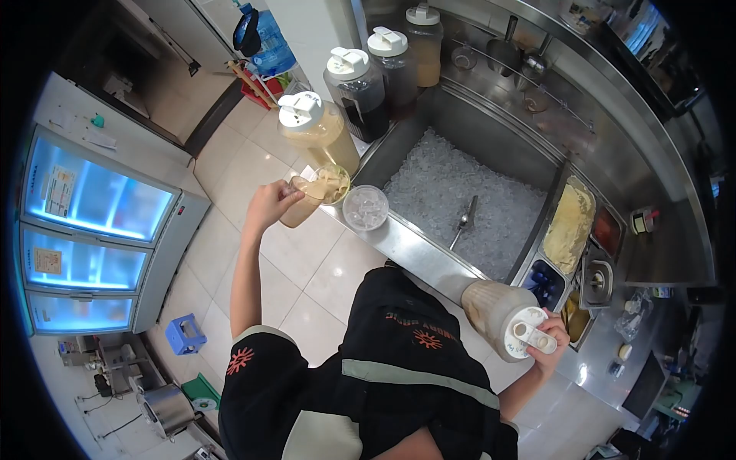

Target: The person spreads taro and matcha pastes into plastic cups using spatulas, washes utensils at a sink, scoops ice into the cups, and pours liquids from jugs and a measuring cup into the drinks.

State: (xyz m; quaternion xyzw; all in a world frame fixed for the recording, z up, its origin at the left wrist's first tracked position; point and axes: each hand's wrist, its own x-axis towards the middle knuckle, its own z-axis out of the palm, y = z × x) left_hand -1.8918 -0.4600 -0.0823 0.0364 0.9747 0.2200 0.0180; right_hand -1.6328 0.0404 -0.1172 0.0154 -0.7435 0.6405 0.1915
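My left hand point(272, 201) is closed on a small translucent cup point(301, 211) of pale brown liquid, tilted over the mouth of a clear cup point(336, 182). That clear cup stands on the metal ledge and has pale contents. Beside it sits another clear cup point(366, 208), with ice inside. At the right, my right hand point(548, 341) grips a large jug point(491, 310) of pale brown liquid near its white lid. The jug leans, its lid towards me. How the fingers wrap its handle is partly hidden.
An ice bin point(468, 184) with a metal scoop point(464, 218) fills the middle. Several lidded jugs stand along its left side, including a pale brown one point(322, 138). Topping pans point(569, 222) line the right. A blue stool point(185, 334) is on the floor.
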